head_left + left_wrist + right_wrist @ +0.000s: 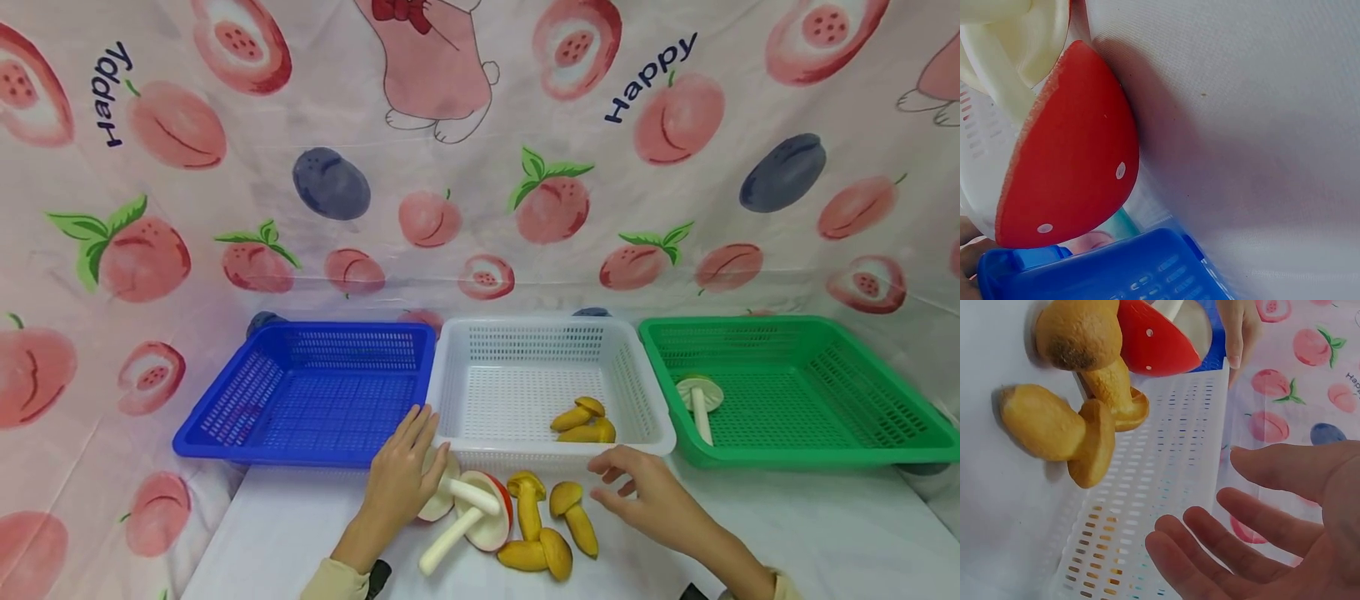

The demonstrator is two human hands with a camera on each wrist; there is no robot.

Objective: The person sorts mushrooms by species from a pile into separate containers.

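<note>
Yellow mushrooms [579,528] and red mushrooms [492,528] lie on the desk [292,542] in your head view, before the white basket [525,447]; sorting by kind seems underway. Your left hand [403,467] reaches over the reds, fingers extended; your right hand [643,493] hovers near the yellows. From your left wrist, contact with a red cap can't be told. From your right, spread fingers hold nothing; next likely calls for gripping a yellow one.
</note>
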